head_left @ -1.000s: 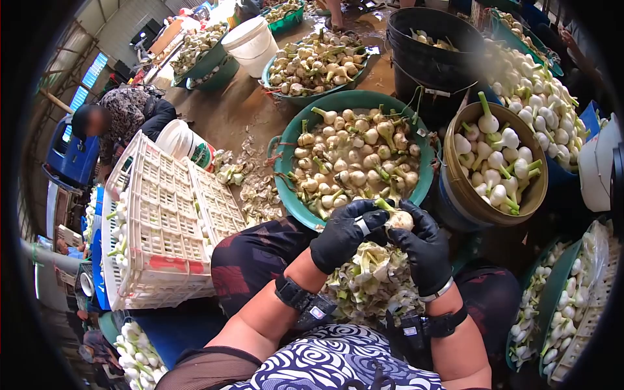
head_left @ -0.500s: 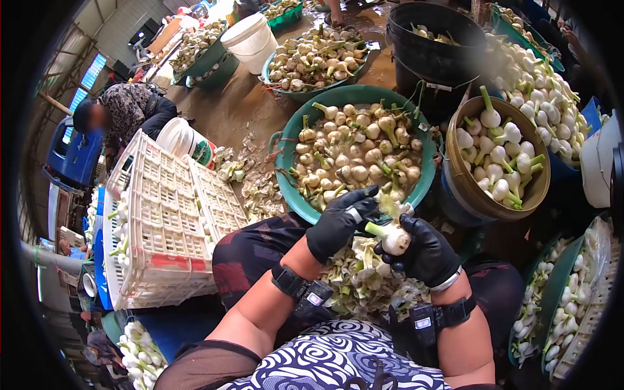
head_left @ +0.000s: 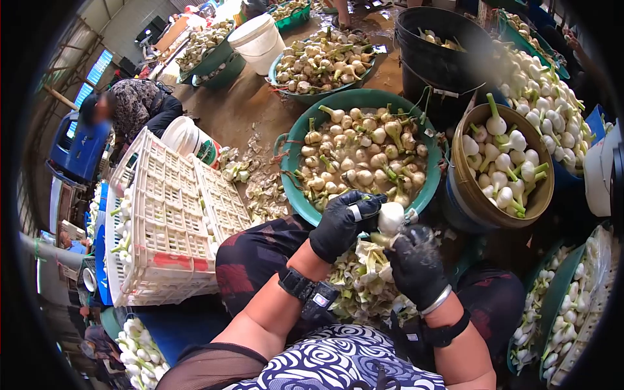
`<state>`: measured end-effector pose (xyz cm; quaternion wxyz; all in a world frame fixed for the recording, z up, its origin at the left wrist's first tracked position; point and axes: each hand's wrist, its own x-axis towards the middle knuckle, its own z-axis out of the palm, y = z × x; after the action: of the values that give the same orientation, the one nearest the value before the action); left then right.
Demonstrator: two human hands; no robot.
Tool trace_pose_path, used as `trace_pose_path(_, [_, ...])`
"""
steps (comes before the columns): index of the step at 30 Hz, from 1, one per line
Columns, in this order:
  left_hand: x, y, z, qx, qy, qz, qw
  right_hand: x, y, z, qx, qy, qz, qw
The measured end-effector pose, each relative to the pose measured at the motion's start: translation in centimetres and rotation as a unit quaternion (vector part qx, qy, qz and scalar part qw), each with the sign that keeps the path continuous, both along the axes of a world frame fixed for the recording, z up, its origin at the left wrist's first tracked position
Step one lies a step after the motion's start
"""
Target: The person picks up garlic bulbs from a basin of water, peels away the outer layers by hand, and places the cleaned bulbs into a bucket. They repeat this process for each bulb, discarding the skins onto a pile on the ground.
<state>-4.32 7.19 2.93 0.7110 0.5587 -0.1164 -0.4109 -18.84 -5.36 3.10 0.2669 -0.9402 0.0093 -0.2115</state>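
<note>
In black gloves, my hands meet above my lap at a white garlic bulb (head_left: 391,218). My left hand (head_left: 346,224) has its fingers closed at the bulb's left side, around its stem end. Just below the bulb, my right hand (head_left: 416,263) is closed on loose peel, slightly smeared by motion. Beneath both hands lies a heap of stripped peels (head_left: 361,276). Beyond them stands a green basin (head_left: 292,188) with unpeeled bulbs in murky water. A brown bucket (head_left: 545,195) to the right holds peeled white bulbs with green stems.
White plastic crates (head_left: 166,221) stand at the left. A person (head_left: 140,104) bends beyond them. A black bucket (head_left: 422,68) and a pile of white garlic (head_left: 546,107) are at the back right. Another garlic basin (head_left: 322,97) and a white bucket (head_left: 258,45) stand farther back.
The bulb has turned from lying sideways with roots showing to a clean white side up. My right hand has moved down and slightly left, and peel has come away from the bulb.
</note>
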Motion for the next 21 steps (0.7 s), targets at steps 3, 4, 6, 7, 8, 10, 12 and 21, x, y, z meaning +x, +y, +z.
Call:
trace_pose_path(3, [0.8, 0.6, -0.6, -0.109, 0.043, 0.004, 0.993, -0.8, -1.4, -5.2, 0.007, 0.232, -0.117, 0.966])
trace_pose_path(4, [0.9, 0.9, -1.0, -0.109, 0.043, 0.006, 0.993, -0.9, -2.8, -5.5, -0.002, 0.221, -0.192, 0.956])
trace_pose_path(6, [1.3, 1.4, -1.5, -0.069, 0.059, -0.007, 0.996, -0.9, -5.1, -3.6, 0.108, 0.191, -0.217, 0.951])
trace_pose_path(7, [1.1, 1.2, -1.7, -0.066, 0.099, 0.011, 0.993, -1.2, -4.7, -3.9, 0.124, 0.242, -0.186, 0.944])
trace_pose_path(8, [1.2, 1.0, -1.9, -0.064, 0.100, 0.009, 0.993, -1.5, -3.9, -4.1, 0.141, 0.293, -0.155, 0.933])
trace_pose_path(10, [2.2, -0.6, -0.8, -0.055, 0.041, 0.011, 0.998, -1.8, -1.7, -3.4, 0.148, 0.385, -0.055, 0.909])
trace_pose_path(12, [2.8, -3.8, 2.7, -0.179, 0.065, -0.029, 0.981, -1.7, -0.7, -4.9, 0.140, 0.420, 0.033, 0.896])
trace_pose_path(21, [8.2, -3.3, -16.3, 0.347, -0.359, -0.210, 0.841, -1.4, -1.7, -1.2, 0.134, 0.494, 0.053, 0.858])
